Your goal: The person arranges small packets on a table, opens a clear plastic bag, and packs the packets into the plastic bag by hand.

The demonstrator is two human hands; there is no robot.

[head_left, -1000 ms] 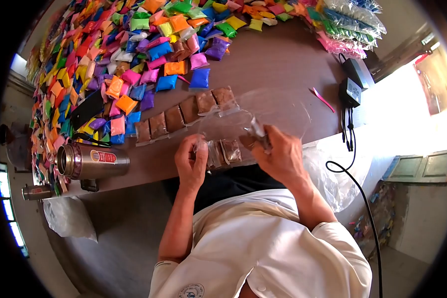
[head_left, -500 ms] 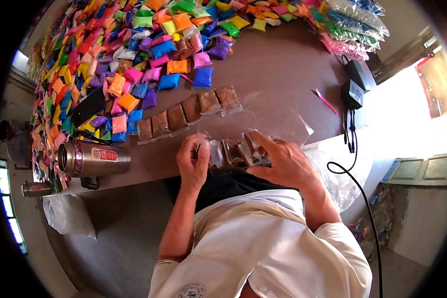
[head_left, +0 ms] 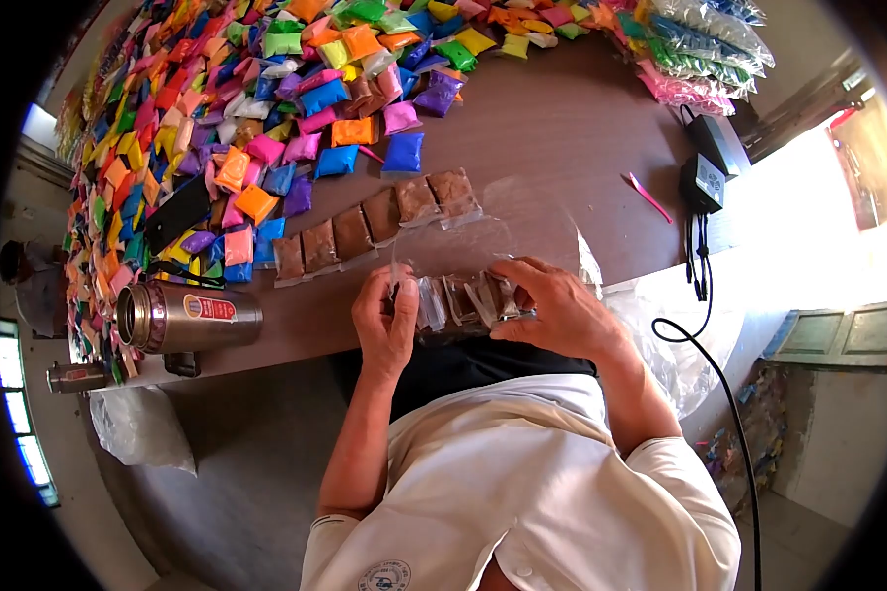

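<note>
A clear plastic bag [head_left: 455,239] lies at the table's front edge, with several brown packets [head_left: 466,299] standing side by side in it. My left hand [head_left: 385,323] pinches the bag's edge at the left end of these packets. At the other end, my right hand [head_left: 562,313] has its fingers and thumb curled around the last packets, gripping them through or inside the film; which of the two I cannot tell. Just beyond the hands, a slanting row of brown packets [head_left: 352,232] lies flat on the table.
Many coloured packets [head_left: 256,202] are heaped on the left and back of the table [head_left: 552,128]. A steel flask [head_left: 192,315] lies at the front left. On the right are a pink strip [head_left: 650,197], a black power adapter [head_left: 703,182] with its cable, and stacked bagged packets [head_left: 705,59].
My right fingers have drawn in around the right-end packets, which now sit closer together. The loose film beside that hand has shifted left and stands more upright. My left hand stays nearly still.
</note>
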